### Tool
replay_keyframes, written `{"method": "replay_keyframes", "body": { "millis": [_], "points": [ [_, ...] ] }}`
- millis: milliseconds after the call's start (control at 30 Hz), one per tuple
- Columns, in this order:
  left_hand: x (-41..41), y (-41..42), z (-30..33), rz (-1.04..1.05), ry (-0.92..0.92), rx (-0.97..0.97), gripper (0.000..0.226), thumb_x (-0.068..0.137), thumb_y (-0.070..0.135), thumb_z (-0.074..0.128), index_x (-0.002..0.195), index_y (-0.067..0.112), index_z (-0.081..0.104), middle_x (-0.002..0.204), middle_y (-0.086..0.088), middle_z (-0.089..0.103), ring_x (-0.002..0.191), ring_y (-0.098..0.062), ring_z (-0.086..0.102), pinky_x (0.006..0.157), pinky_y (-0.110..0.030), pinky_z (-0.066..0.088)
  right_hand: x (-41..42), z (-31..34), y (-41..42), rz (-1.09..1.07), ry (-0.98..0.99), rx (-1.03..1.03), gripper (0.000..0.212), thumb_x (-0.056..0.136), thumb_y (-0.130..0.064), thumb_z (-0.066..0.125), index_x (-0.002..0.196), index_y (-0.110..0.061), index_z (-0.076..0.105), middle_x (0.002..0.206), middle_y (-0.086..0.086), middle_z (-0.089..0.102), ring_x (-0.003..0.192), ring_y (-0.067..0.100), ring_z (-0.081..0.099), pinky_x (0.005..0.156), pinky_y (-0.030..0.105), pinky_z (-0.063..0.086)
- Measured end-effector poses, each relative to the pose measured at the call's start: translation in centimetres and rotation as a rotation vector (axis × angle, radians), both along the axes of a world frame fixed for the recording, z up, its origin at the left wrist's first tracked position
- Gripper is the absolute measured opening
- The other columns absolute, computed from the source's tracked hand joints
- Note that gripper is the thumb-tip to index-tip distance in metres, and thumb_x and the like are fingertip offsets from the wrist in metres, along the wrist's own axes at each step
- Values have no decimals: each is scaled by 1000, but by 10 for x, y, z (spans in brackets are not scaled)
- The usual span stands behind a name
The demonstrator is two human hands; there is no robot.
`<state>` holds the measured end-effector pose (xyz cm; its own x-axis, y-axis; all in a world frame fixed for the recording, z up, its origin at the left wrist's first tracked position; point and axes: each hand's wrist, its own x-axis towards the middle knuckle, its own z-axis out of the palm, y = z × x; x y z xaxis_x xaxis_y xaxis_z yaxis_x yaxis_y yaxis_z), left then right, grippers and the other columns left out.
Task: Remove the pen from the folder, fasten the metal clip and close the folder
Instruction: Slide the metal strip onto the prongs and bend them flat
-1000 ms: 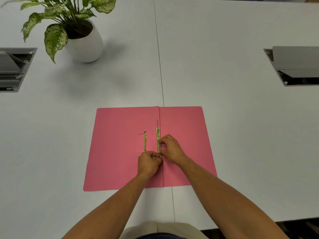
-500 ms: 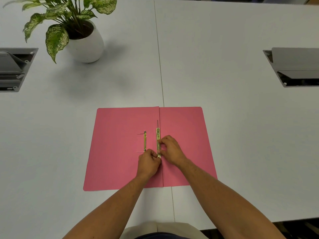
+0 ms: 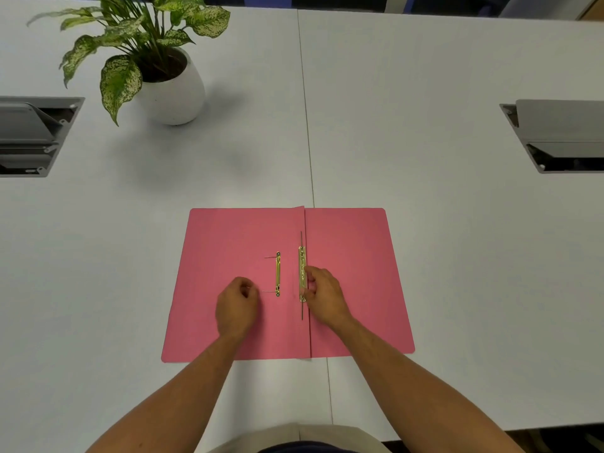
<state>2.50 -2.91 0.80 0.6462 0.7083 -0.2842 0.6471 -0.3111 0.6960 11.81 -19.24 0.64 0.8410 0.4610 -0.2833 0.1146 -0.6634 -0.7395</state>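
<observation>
The right grip (image 3: pixel 322 297) is resting low in the frame's centre, fingers curled against the metal clip (image 3: pixel 302 273) at the fold; whether it is pinching it, I cannot tell. The left grip (image 3: pixel 237 307) is lying loosely curled, holding nothing, on the left leaf. The white counter (image 3: pixel 425 93) is carrying the open pink folder (image 3: pixel 356 256). A second brass bar (image 3: pixel 278 274) is lying between the grips.
</observation>
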Motion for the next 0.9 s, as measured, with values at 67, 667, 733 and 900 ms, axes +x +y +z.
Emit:
{"method": "replay_keyframes", "body": {
  "millis": [67, 667, 733, 900],
  "points": [
    [-2, 15, -3, 40, 56, 141, 16, 84, 18, 60, 95, 13, 70, 96, -10, 70, 93, -33, 63, 78, -39, 47, -3, 3, 5, -85, 26, 23, 37, 82, -2, 63, 116, -16, 59, 90, -1, 55, 85, 16, 52, 76, 30, 50],
    [14, 46, 3, 157, 315, 104, 92, 62, 41, 86, 139, 16, 43, 149, -13, 34, 139, -37, 26, 107, -57, 32, 27, 5, -15, -448, 155, 35, 37, 71, 10, 64, 98, -15, 66, 66, -1, 64, 66, 15, 65, 70, 32, 61],
    [18, 47, 5, 181, 331, 72, 93, 60, 39, 87, 138, 14, 42, 146, -14, 37, 136, -38, 30, 104, -56, 36, 30, 4, -20, -457, 141, 38, 36, 70, 9, 63, 96, -17, 67, 69, 1, 68, 68, 17, 67, 68, 32, 60],
    [25, 52, 9, 223, 323, -35, 92, 62, 37, 87, 138, 12, 41, 143, -16, 36, 133, -39, 32, 100, -57, 39, 35, 3, -28, -469, 101, 38, 33, 76, 6, 63, 96, -19, 67, 67, -5, 64, 59, 9, 62, 60, 24, 55]
  ]
}}
